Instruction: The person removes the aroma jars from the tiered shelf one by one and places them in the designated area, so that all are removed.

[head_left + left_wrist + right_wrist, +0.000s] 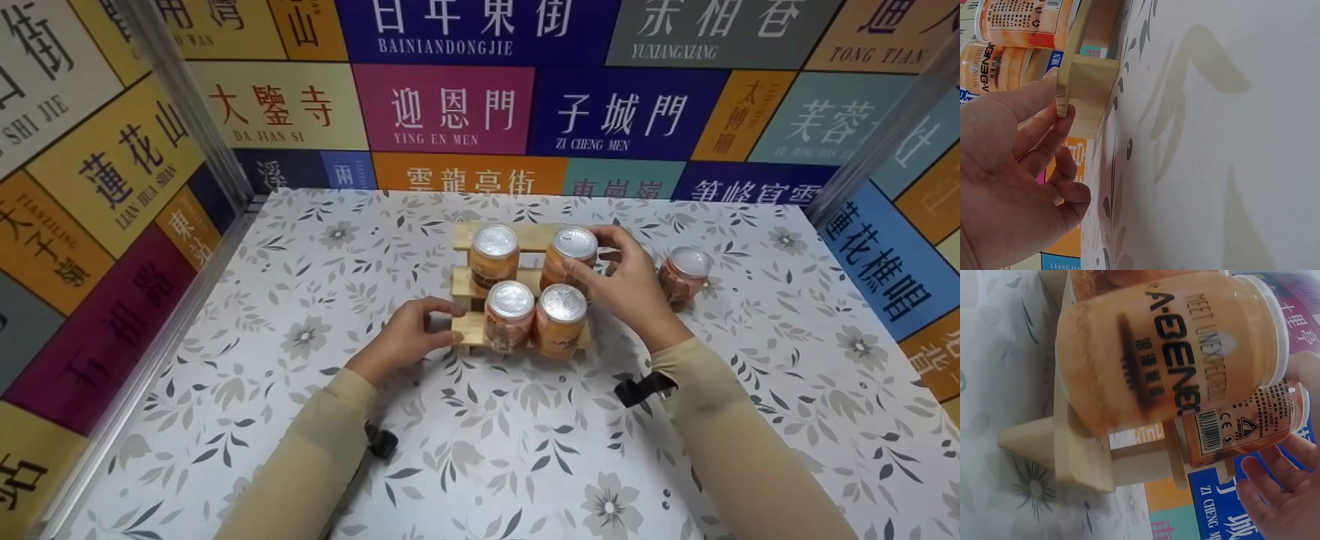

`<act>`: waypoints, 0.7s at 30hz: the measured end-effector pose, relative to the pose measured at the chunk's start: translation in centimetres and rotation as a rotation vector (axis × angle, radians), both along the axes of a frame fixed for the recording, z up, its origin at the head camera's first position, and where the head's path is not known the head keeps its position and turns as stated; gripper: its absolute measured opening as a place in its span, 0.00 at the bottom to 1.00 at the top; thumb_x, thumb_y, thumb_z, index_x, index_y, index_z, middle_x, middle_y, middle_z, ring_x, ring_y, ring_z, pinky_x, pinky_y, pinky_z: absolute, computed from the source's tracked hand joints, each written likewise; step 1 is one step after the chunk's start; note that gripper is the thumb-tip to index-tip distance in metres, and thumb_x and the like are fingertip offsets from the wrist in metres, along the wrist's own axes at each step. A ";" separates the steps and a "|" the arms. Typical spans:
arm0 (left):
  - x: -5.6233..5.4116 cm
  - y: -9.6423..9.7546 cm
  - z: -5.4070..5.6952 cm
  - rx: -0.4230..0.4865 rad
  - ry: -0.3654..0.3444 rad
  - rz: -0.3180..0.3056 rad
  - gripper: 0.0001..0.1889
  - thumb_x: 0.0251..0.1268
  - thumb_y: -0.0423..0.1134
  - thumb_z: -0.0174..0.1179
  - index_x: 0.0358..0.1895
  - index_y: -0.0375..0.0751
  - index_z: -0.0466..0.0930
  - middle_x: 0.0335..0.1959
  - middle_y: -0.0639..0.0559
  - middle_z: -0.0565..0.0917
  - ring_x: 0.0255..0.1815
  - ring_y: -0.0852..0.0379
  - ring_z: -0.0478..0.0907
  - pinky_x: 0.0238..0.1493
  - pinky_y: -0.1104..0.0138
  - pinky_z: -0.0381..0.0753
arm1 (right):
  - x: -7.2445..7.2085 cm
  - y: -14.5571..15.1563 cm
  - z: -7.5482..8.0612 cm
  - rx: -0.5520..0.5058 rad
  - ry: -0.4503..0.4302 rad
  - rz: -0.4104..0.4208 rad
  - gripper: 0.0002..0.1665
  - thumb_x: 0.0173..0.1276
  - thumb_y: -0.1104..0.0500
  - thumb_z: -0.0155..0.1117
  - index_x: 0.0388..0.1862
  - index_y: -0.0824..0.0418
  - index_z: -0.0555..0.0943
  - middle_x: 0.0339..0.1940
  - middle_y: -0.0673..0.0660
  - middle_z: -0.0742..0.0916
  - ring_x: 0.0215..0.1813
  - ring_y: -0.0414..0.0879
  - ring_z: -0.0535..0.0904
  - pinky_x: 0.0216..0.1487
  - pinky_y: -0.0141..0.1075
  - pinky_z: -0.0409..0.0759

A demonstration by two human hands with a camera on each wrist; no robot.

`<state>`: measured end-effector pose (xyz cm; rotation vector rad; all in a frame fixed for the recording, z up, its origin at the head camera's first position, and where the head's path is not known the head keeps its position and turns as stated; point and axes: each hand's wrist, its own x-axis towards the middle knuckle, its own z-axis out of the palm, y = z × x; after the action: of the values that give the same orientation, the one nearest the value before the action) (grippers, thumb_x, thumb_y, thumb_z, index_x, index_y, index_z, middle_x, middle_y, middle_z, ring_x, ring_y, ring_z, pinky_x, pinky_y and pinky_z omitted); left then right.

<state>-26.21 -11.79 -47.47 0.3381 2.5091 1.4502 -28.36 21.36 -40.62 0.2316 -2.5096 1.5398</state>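
Note:
A small stepped wooden rack [463, 282] carries several clear jars with silver lids and orange contents. Two stand on the front step, a left jar [508, 321] and a right jar [561, 324]; another jar [495, 259] is behind on the left. My right hand [636, 289] holds the rear right jar [564, 259] between thumb and fingers, near its lid. In the right wrist view, the front jar [1168, 354] partly covers that held jar [1249, 422]. My left hand [411, 330] pinches the left end of the rack's front step [1066, 84] between its fingers.
Right of the rack, beyond my right hand, stands another jar [684, 276], with a lid edge partly hidden beside it. The table [300, 450] has a leaf-and-flower cover. Panels with large printed characters [442, 109] border its back and sides.

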 end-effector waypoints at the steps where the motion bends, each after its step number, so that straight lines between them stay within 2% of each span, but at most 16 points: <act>1: 0.0 0.0 0.0 -0.006 0.005 -0.001 0.19 0.65 0.39 0.72 0.58 0.48 0.85 0.58 0.52 0.85 0.45 0.52 0.77 0.50 0.61 0.75 | 0.1 0.2 0.0 -0.009 0.000 -0.001 0.37 0.64 0.45 0.77 0.67 0.58 0.75 0.59 0.57 0.82 0.61 0.50 0.76 0.60 0.43 0.72; 6: -0.1 0.0 0.2 -0.012 0.005 0.005 0.18 0.64 0.38 0.73 0.58 0.49 0.85 0.55 0.53 0.85 0.41 0.53 0.75 0.45 0.63 0.73 | 0.5 1.2 -0.1 -0.036 0.025 -0.021 0.38 0.65 0.46 0.77 0.68 0.60 0.74 0.59 0.58 0.81 0.58 0.50 0.77 0.61 0.39 0.76; 9: 0.0 0.0 0.1 -0.007 -0.003 0.010 0.18 0.64 0.38 0.73 0.57 0.49 0.85 0.56 0.53 0.85 0.43 0.52 0.76 0.48 0.63 0.74 | 0.8 1.7 -0.1 -0.025 0.036 -0.039 0.37 0.65 0.46 0.77 0.68 0.59 0.75 0.58 0.58 0.81 0.55 0.50 0.78 0.56 0.33 0.78; 15: 0.0 0.1 0.0 -0.001 -0.011 0.017 0.18 0.64 0.38 0.73 0.57 0.48 0.85 0.58 0.52 0.85 0.52 0.48 0.78 0.55 0.60 0.74 | 1.2 3.1 -0.2 -0.015 0.046 -0.058 0.36 0.66 0.50 0.77 0.68 0.61 0.75 0.57 0.58 0.81 0.52 0.48 0.77 0.52 0.30 0.78; 21: 0.0 0.0 -0.1 0.008 0.001 0.012 0.19 0.64 0.38 0.73 0.57 0.47 0.85 0.59 0.52 0.85 0.53 0.47 0.78 0.56 0.59 0.74 | 1.7 4.5 -0.2 0.016 0.053 -0.094 0.37 0.66 0.50 0.77 0.69 0.60 0.73 0.57 0.57 0.82 0.50 0.46 0.77 0.45 0.26 0.76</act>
<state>-26.23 -11.76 -47.52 0.3261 2.5107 1.4651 -26.64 25.86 -40.78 0.1524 -2.4559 1.4587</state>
